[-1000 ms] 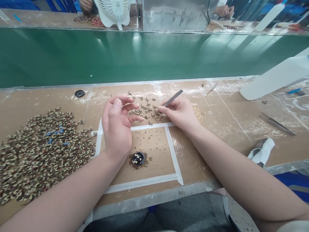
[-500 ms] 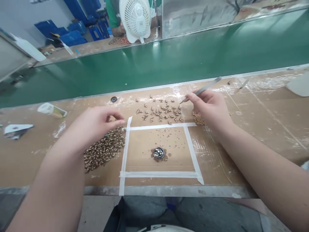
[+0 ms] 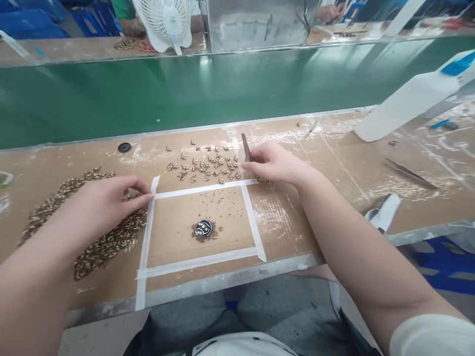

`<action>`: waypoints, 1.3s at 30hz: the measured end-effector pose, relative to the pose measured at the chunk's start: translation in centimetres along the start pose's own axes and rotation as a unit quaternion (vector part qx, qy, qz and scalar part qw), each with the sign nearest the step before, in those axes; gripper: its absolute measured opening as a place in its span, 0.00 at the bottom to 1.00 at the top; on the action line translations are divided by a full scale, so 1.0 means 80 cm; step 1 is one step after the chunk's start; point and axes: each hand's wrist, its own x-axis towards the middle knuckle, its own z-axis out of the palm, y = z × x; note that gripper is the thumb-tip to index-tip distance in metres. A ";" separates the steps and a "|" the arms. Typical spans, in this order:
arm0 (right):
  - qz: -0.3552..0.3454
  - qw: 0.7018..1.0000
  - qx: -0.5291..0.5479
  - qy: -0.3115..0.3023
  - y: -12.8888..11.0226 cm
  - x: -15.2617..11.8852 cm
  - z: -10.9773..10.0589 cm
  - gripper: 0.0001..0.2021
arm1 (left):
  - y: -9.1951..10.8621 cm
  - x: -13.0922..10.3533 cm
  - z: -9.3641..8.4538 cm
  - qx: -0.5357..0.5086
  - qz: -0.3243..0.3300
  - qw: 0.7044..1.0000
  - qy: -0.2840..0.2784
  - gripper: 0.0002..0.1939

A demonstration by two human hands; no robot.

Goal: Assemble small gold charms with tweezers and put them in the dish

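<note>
My right hand [image 3: 272, 162] holds metal tweezers [image 3: 246, 147], their upper end tilted up, beside a small pile of gold beads [image 3: 262, 178] partly hidden under the fingers. Over the large pile of small brass-coloured parts [image 3: 107, 247] is my left hand [image 3: 115, 198], thumb and forefinger pinched at the tape's corner; what they hold is too small to make out. Similar parts [image 3: 213, 165] lie scattered between the hands. Inside the white tape frame [image 3: 208, 255], a small round black dish [image 3: 204, 228] with a few light beads sits on a wet spot.
A black disc [image 3: 124, 147] lies at the back left. To the right are a white bottle with a blue top [image 3: 404, 104], another pair of tweezers [image 3: 410, 174] and a white-wrapped item [image 3: 386, 212]. Behind runs a green belt [image 3: 222, 84], with a fan [image 3: 163, 22] and people's hands beyond.
The view has swung to the right, bringing the bottle and second tweezers into sight. In my right hand the tweezers have turned from slanting right to nearly upright, and that hand is closer to the bead pile.
</note>
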 end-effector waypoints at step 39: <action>-0.180 0.881 0.400 0.175 -0.023 0.009 0.060 0.17 | 0.150 0.023 0.088 -0.704 0.000 0.670 -0.234 0.21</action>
